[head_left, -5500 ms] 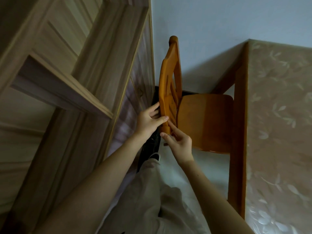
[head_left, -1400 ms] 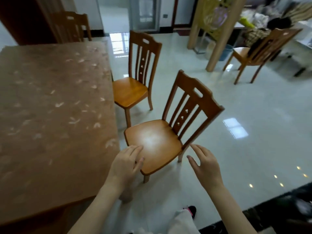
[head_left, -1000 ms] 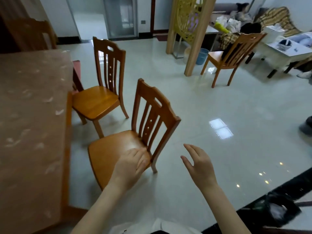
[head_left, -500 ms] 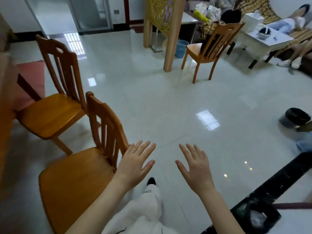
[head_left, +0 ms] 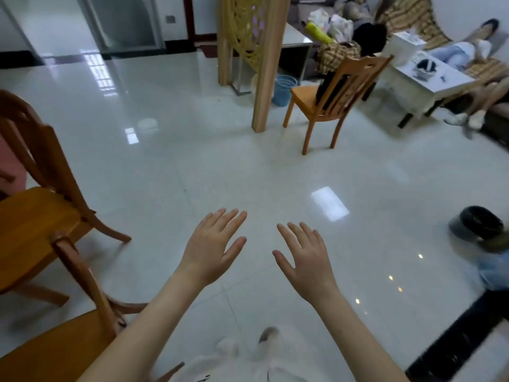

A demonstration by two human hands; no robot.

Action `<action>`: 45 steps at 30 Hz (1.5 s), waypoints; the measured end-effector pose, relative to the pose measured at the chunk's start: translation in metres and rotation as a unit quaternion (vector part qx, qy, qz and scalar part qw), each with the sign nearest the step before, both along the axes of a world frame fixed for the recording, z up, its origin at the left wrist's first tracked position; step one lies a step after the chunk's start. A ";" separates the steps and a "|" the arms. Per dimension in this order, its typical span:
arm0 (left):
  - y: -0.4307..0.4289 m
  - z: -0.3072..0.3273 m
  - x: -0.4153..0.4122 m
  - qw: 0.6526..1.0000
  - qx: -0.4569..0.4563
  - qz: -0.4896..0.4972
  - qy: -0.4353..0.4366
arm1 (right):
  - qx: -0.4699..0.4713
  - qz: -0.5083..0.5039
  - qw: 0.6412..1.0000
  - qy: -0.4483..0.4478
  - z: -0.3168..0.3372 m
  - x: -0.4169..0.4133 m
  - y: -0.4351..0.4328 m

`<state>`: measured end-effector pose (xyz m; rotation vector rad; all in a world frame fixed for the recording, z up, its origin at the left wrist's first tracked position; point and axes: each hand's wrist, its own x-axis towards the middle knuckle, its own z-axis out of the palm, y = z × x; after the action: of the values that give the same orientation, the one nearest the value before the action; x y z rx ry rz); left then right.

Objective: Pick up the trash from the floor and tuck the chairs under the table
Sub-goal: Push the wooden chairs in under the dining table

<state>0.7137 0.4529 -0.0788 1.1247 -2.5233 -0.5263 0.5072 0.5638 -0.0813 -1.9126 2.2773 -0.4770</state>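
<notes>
Both arms reached forward over the glossy tiled floor (head_left: 192, 161), palms down. The left hand (head_left: 212, 249) and right hand (head_left: 305, 257) were spread, fingers straight, holding nothing. A blue basket (head_left: 285, 89) stood far off beside a wooden post (head_left: 264, 78), and a dark round bin (head_left: 482, 223) sat at the right; what either held could not be told. The near chair (head_left: 55, 351) stood left of the left hand, untouched, with a second chair (head_left: 33, 216) beyond it and a third chair (head_left: 304, 95) far right.
</notes>
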 end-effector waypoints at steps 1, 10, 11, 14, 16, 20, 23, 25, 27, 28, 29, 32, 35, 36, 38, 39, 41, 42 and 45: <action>-0.010 0.000 -0.005 1.000 0.001 0.015 0.001 | -0.003 0.017 1.000 -0.002 -0.001 -0.008 -0.017; -0.041 -0.036 -0.033 0.962 0.047 0.264 -0.043 | 0.046 0.259 0.965 -0.020 -0.024 -0.054 -0.181; -0.042 -0.035 -0.036 0.951 0.048 0.303 -0.039 | 0.053 0.297 0.953 -0.019 -0.023 -0.054 -0.199; -0.039 -0.028 -0.037 0.910 0.038 0.413 -0.029 | 0.055 0.415 0.908 -0.018 -0.019 -0.041 -0.244; -0.030 -0.023 -0.034 0.876 0.028 0.481 -0.028 | 0.054 0.496 0.866 -0.022 -0.015 -0.020 -0.267; 0.005 -0.019 -0.021 0.798 0.046 0.599 -0.037 | 0.030 0.633 0.773 -0.026 -0.016 0.038 -0.290; 0.035 -0.019 -0.007 0.732 0.052 0.677 -0.059 | 0.003 0.722 0.692 -0.009 -0.020 0.090 -0.295; 0.052 -0.022 0.003 0.693 0.055 0.714 -0.081 | -0.012 0.771 0.637 0.008 -0.022 0.128 -0.294; 0.066 -0.027 0.014 0.660 0.058 0.743 -0.090 | -0.019 0.804 0.593 0.022 -0.024 0.167 -0.289; 0.070 -0.030 0.020 0.643 0.059 0.758 -0.091 | -0.022 0.817 0.575 0.031 -0.025 0.186 -0.287; 0.074 -0.034 0.026 0.626 0.063 0.772 -0.089 | -0.024 0.828 0.558 0.041 -0.028 0.204 -0.284; 0.076 -0.050 0.045 0.577 0.097 0.807 -0.075 | -0.022 0.860 0.503 0.078 -0.038 0.252 -0.281; 0.073 -0.066 0.063 0.541 0.141 0.827 -0.048 | -0.007 0.886 0.450 0.115 -0.051 0.295 -0.283; 0.071 -0.070 0.068 0.535 0.157 0.829 -0.040 | -0.001 0.892 0.434 0.128 -0.056 0.308 -0.286; 0.067 -0.079 0.076 0.532 0.180 0.827 -0.031 | 0.012 0.900 0.405 0.160 -0.066 0.331 -0.292; 0.065 -0.083 0.078 0.531 0.187 0.826 -0.033 | 0.024 0.904 0.391 0.172 -0.071 0.339 -0.295; 0.060 -0.089 0.079 0.521 0.181 0.833 -0.048 | 0.041 0.912 0.370 0.173 -0.078 0.352 -0.303; 0.057 -0.092 0.078 0.511 0.173 0.840 -0.049 | 0.044 0.915 0.364 0.167 -0.081 0.357 -0.307; 0.050 -0.097 0.079 0.481 0.143 0.865 -0.024 | 0.040 0.918 0.364 0.151 -0.086 0.366 -0.312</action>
<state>0.7931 0.5033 -0.1763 2.8079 -0.1778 -0.1836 0.8735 0.2518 -0.1671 -2.8248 -0.8689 0.3818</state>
